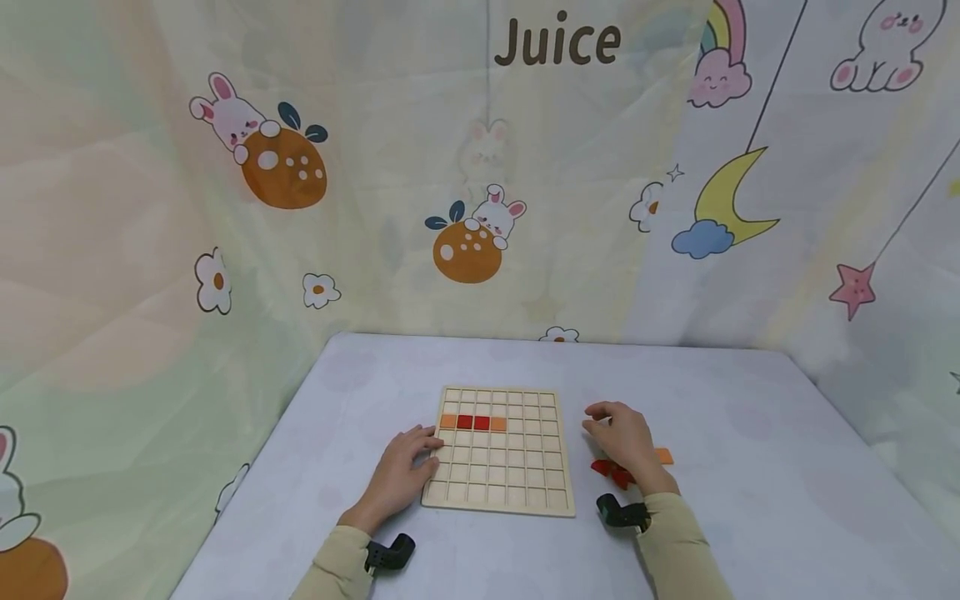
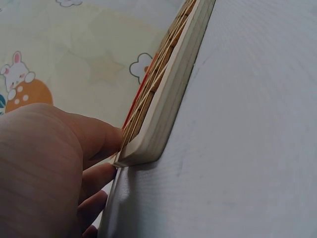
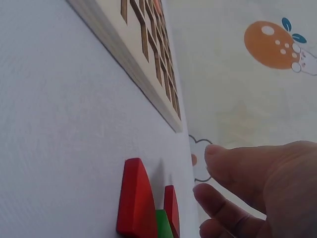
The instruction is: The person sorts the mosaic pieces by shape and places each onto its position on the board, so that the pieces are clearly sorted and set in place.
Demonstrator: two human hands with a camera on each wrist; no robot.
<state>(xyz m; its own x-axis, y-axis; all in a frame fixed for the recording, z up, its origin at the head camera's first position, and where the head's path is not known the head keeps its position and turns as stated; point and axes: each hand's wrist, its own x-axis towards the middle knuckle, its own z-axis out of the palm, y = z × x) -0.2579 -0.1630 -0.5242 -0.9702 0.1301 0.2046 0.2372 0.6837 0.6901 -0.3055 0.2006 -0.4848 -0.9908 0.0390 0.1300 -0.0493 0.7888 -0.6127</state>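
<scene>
A square wooden grid board (image 1: 528,467) lies on the table. One of its upper rows bears an orange tile (image 1: 447,421), two red tiles (image 1: 465,422) side by side, then another orange tile (image 1: 498,424). My left hand (image 1: 401,471) rests against the board's left edge, thumb and fingers touching the rim. To the right of the board, my right hand (image 1: 622,435) hovers with thumb and fingertips apart, nothing between them. Below it lie red pieces (image 3: 136,198) and a green piece (image 3: 162,223), partly hidden. An orange piece (image 1: 664,456) shows just beyond that wrist.
The white-covered table (image 1: 765,500) runs to a printed cloth backdrop (image 1: 375,208) behind and on both sides. Black wrist cameras sit on the left wrist (image 1: 390,552) and right wrist (image 1: 622,512); the right one is close to the loose pieces.
</scene>
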